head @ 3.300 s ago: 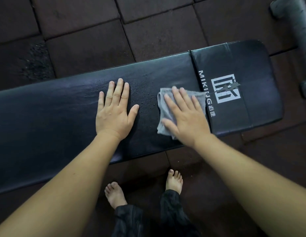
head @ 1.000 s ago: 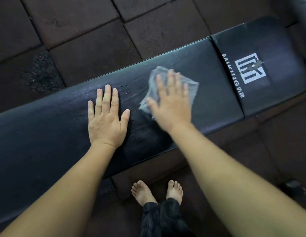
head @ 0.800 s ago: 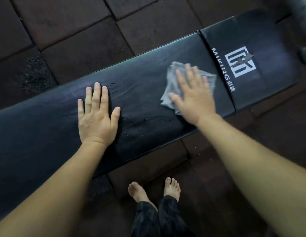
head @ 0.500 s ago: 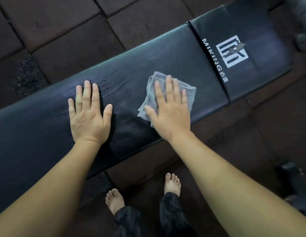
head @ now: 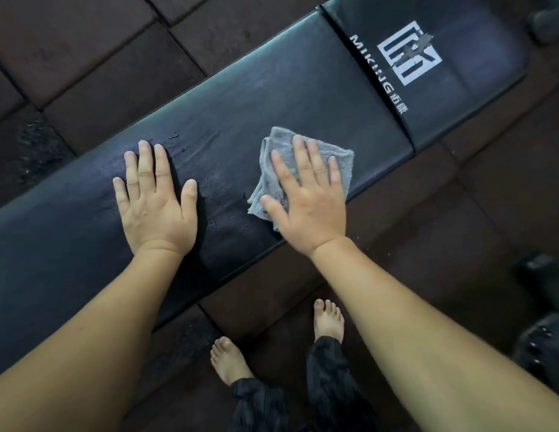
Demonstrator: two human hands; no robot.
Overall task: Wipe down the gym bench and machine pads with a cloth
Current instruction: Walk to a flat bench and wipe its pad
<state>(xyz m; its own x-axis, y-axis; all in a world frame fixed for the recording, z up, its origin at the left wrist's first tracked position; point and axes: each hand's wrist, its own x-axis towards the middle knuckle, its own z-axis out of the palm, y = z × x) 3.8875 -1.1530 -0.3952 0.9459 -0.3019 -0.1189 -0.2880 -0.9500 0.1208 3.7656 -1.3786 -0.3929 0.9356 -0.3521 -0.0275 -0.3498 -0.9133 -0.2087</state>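
One black bench crosses the dark floor tiles, and on it the left hand lies flat, fingers straight and thumb spread. To its right, one crumpled grey cloth sits near the pad's front edge, pressed under the flat, straight-fingered right hand. Two bare feet stand below.

Bare-armed from the left hand and right hand up along both forearms. Barefoot. Dressed in black crinkled trousers, cuffs bunched loosely just above both ankles.
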